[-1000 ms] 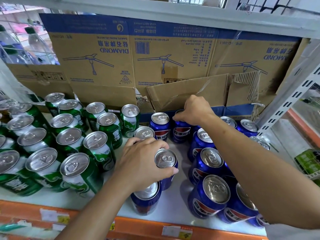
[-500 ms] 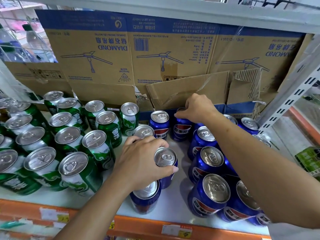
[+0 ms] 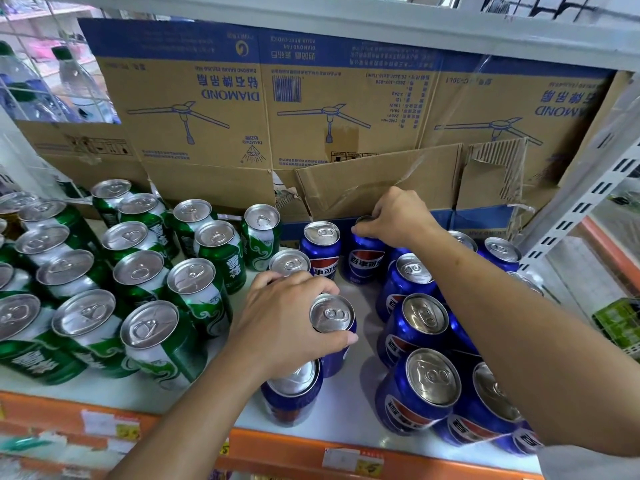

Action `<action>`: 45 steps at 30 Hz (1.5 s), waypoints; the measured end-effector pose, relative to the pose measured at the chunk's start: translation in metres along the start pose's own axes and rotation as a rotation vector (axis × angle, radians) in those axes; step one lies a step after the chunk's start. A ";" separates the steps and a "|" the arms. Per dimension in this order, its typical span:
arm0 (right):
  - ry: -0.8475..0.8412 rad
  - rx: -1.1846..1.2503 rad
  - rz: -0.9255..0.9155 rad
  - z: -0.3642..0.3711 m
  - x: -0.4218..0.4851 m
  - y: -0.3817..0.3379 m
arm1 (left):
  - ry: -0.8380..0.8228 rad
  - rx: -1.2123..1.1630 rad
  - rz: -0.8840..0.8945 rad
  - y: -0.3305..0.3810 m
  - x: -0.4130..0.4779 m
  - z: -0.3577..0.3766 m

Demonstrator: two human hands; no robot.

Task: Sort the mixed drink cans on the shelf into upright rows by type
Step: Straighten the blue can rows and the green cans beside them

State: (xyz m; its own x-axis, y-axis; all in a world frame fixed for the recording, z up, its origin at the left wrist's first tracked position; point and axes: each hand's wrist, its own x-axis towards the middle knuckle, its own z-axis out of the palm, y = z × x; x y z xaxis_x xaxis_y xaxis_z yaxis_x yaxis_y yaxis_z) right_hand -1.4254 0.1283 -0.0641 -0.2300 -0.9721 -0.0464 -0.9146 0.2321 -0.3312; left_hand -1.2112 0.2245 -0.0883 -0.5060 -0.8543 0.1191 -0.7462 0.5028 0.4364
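Observation:
Several green cans (image 3: 204, 296) stand upright in rows on the left half of the white shelf (image 3: 356, 410). Several blue cola cans (image 3: 420, 389) stand upright on the right. My left hand (image 3: 287, 323) wraps a blue can (image 3: 334, 327) in the middle column; another blue can (image 3: 294, 393) sits under my wrist and a third (image 3: 289, 263) just behind my fingers. My right hand (image 3: 398, 218) pinches the rim of a blue can (image 3: 365, 261) at the back, next to another blue can (image 3: 322, 247).
Flattened brown and blue cardboard (image 3: 263, 133) lines the back of the shelf. A white slotted upright (image 3: 588, 209) bounds the right side. The orange front rail (image 3: 311, 452) carries price tags. Water bottles (image 3: 79, 84) stand behind a wire grid at upper left.
Both hands keep their grips and hardly move. My view has drifted slightly, nothing else has shifted.

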 end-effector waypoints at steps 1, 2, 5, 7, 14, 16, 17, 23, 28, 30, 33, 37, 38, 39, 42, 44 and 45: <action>-0.003 -0.006 -0.002 0.000 0.000 0.000 | 0.001 0.000 -0.001 0.000 0.000 0.000; -0.009 -0.011 -0.004 0.000 0.000 0.000 | 0.003 -0.001 -0.001 0.000 0.000 0.000; -0.031 -0.029 -0.021 -0.002 -0.001 0.001 | 0.002 0.001 0.004 0.001 0.000 0.000; -0.057 -0.096 -0.035 -0.004 -0.003 0.000 | 0.001 0.003 0.008 0.000 0.000 0.000; -0.058 -0.113 -0.310 -0.003 -0.016 -0.031 | -0.003 0.014 0.017 -0.001 0.000 0.000; -0.170 -0.067 -0.420 0.003 -0.020 -0.045 | 0.001 0.005 0.018 -0.003 0.001 0.001; -0.187 -0.087 -0.444 0.006 -0.021 -0.050 | 0.003 0.004 0.019 -0.003 0.001 0.001; -0.161 -0.050 -0.428 0.008 -0.024 -0.046 | 0.009 -0.001 0.030 -0.003 -0.001 -0.001; -0.174 0.044 -0.396 -0.004 -0.033 -0.029 | 0.015 0.013 0.037 -0.003 0.001 0.000; -0.179 0.071 -0.375 -0.008 -0.038 -0.023 | 0.026 0.015 0.045 -0.003 0.001 0.001; -0.212 0.085 -0.367 -0.008 -0.045 -0.016 | 0.030 0.020 0.044 -0.004 0.001 0.001; -0.237 0.065 -0.365 -0.009 -0.052 -0.009 | 0.022 0.030 0.044 -0.003 0.001 0.000; -0.237 0.062 -0.363 -0.010 -0.054 -0.008 | 0.018 0.031 0.042 -0.003 0.001 0.000; -0.237 0.058 -0.362 -0.010 -0.054 -0.007 | 0.013 0.030 0.039 -0.003 0.001 0.000; -0.242 0.037 -0.361 -0.010 -0.054 -0.005 | 0.004 0.028 0.034 -0.002 0.000 0.000; -0.240 0.034 -0.350 -0.010 -0.054 -0.002 | 0.004 0.026 0.031 -0.002 0.000 -0.001; -0.236 0.032 -0.343 -0.010 -0.054 -0.001 | 0.001 0.023 0.027 -0.002 0.000 -0.001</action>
State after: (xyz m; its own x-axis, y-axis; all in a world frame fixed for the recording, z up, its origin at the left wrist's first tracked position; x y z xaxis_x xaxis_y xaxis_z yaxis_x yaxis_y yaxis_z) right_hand -1.4153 0.1808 -0.0520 0.1724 -0.9747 -0.1419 -0.9132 -0.1042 -0.3941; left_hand -1.2093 0.2232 -0.0887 -0.5256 -0.8405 0.1313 -0.7421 0.5284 0.4124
